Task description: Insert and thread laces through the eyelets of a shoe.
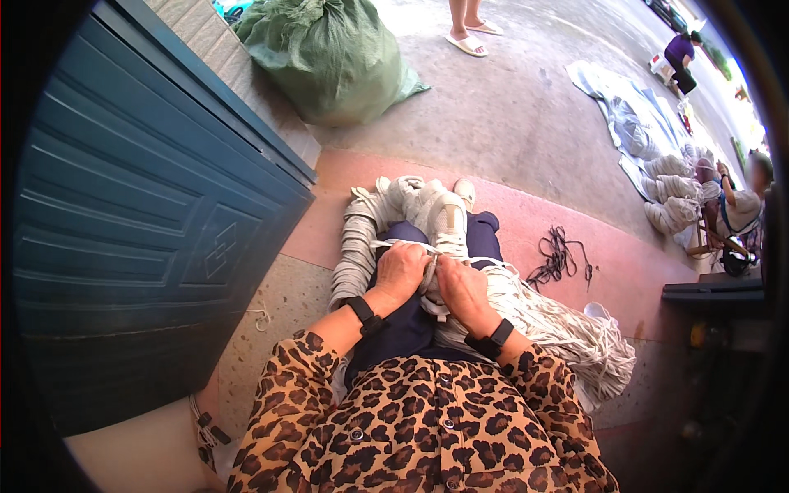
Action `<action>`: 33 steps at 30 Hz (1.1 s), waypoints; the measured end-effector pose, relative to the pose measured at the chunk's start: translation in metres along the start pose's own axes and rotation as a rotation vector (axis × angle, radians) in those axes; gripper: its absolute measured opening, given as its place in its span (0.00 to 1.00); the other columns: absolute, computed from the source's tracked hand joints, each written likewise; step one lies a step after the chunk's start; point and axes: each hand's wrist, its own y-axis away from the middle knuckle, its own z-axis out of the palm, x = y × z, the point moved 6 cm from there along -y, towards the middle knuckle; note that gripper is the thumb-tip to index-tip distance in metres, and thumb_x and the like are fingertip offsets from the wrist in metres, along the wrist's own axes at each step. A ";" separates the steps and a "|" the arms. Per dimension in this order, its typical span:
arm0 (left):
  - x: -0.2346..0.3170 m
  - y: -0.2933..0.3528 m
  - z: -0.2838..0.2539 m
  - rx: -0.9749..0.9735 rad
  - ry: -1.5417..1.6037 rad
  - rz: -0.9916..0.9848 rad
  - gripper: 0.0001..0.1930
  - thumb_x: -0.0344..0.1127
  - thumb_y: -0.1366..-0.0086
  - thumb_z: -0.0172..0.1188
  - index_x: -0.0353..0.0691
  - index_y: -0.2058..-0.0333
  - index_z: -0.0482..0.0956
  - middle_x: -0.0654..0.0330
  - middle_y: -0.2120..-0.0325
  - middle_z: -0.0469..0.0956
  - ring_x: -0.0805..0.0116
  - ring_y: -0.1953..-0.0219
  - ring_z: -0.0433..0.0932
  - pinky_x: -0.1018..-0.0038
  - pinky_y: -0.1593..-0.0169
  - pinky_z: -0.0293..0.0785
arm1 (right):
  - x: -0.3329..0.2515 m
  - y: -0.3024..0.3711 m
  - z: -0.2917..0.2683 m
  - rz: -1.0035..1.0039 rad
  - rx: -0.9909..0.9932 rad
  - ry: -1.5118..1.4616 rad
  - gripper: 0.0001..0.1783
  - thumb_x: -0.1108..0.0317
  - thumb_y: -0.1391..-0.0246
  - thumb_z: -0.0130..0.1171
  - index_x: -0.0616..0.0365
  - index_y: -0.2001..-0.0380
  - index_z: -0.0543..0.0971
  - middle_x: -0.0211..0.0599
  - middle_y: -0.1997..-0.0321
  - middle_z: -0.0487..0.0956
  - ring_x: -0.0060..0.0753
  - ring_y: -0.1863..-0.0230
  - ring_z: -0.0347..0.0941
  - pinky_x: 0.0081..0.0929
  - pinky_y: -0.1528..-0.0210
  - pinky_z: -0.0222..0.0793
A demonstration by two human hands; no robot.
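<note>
My left hand and my right hand meet over my lap, fingers closed. Both grip an off-white flat cord, one strand of which runs out to the left past my left hand. Just beyond my knuckles, a wrapped bundle of the same cord stretches away from me between my knees. The exact knot or crossing between the fingertips is hidden by the fingers. Beside my right forearm lies a big loose hank of off-white cord. To the left of my legs stand tightly wound cord bundles.
A blue panelled door stands close on my left. Ahead rests a full green sack. Tangled black cord lies on the pink floor to the right. Farther right, a seated person is beside more wound bundles.
</note>
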 end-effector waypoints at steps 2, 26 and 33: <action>0.005 0.004 0.001 0.054 -0.056 0.141 0.07 0.33 0.44 0.53 0.35 0.74 0.75 0.51 0.76 0.75 0.52 0.68 0.73 0.63 0.64 0.69 | -0.003 -0.001 0.000 -0.005 -0.031 0.012 0.05 0.69 0.51 0.50 0.56 0.71 0.70 0.41 0.79 0.75 0.43 0.78 0.73 0.36 0.78 0.67; -0.028 -0.044 -0.015 -0.549 0.510 -0.228 0.08 0.35 0.46 0.58 0.36 0.73 0.79 0.66 0.83 0.73 0.76 0.78 0.70 0.78 0.72 0.68 | 0.007 0.010 -0.078 0.572 -0.509 -1.201 0.12 0.65 0.48 0.41 0.58 0.82 0.64 0.29 0.87 0.62 0.27 0.86 0.59 0.25 0.80 0.58; -0.007 -0.027 -0.037 0.058 -0.351 0.039 0.08 0.30 0.47 0.50 0.38 0.70 0.76 0.48 0.80 0.76 0.52 0.72 0.77 0.63 0.66 0.72 | -0.014 0.032 -0.112 0.599 -0.468 -1.519 0.13 0.64 0.46 0.42 0.54 0.82 0.60 0.24 0.86 0.56 0.18 0.85 0.48 0.20 0.82 0.46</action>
